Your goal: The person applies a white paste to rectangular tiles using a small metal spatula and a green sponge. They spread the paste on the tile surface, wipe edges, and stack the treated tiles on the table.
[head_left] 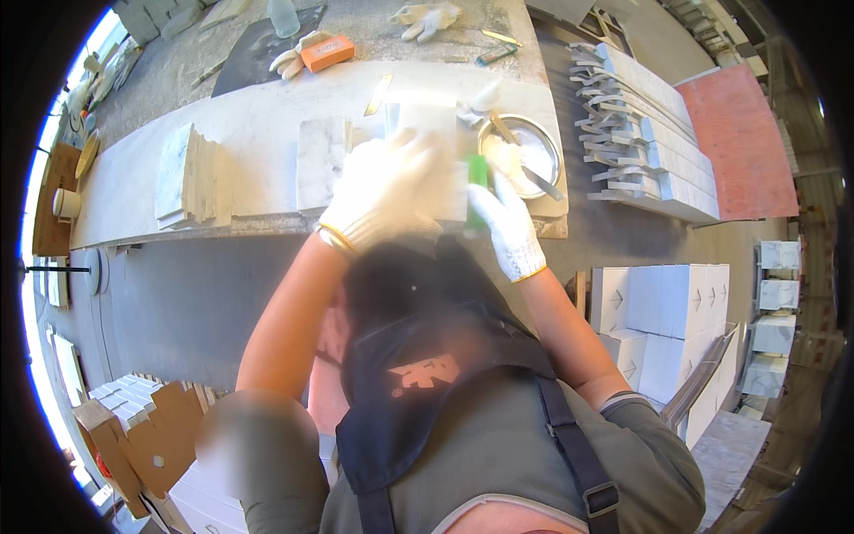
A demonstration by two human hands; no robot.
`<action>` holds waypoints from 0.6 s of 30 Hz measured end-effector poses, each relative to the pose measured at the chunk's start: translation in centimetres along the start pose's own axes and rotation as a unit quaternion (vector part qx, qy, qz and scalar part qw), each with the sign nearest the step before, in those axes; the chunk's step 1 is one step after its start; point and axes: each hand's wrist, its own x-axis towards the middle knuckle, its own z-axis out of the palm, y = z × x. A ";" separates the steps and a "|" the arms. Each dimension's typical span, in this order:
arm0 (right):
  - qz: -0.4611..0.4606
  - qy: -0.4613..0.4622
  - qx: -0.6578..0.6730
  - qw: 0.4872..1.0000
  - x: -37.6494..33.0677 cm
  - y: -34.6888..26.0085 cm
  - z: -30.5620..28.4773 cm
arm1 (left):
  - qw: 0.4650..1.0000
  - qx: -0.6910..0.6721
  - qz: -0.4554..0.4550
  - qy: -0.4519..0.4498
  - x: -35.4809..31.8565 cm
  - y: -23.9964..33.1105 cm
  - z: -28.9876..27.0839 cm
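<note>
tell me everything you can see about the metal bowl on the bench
The metal bowl is round, shallow and silvery with a thin bright rim. It stands upright on the pale stone bench top, near its right end, just right of the gloved right hand. Inside lies a white, paste-like filling. A slim tool leans across it, its dark end jutting over the lower right rim. A stack of stone strips lies to its right, apart from it.

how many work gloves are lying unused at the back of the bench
2. One spare glove lies near the far edge at centre; another glove lies left of it, beside an orange block. The person's left hand and right hand wear gloves too. Clutter may hide more.
</note>
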 end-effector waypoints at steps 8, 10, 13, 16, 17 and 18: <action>0.029 0.030 0.088 0.995 -0.5 0.4 -0.3 | 1.000 -0.006 0.006 0.005 -0.4 -0.2 -0.1; 0.013 0.046 0.145 0.988 -0.5 0.4 -0.2 | 1.000 -0.009 0.021 0.015 -0.3 -0.2 -0.2; -0.042 0.031 0.050 0.997 -0.5 0.2 0.2 | 1.000 -0.019 0.011 -0.001 -0.1 0.1 -0.5; -0.033 0.031 0.032 0.998 -0.4 -0.1 0.5 | 1.000 -0.009 0.001 -0.009 0.0 0.3 -0.6; -0.007 0.022 0.047 0.999 -0.4 -0.1 0.6 | 1.000 -0.004 -0.004 -0.009 0.0 0.3 -0.6; -0.009 0.019 0.073 0.997 -0.5 -0.2 0.6 | 1.000 0.000 0.008 0.004 -0.1 0.3 -0.5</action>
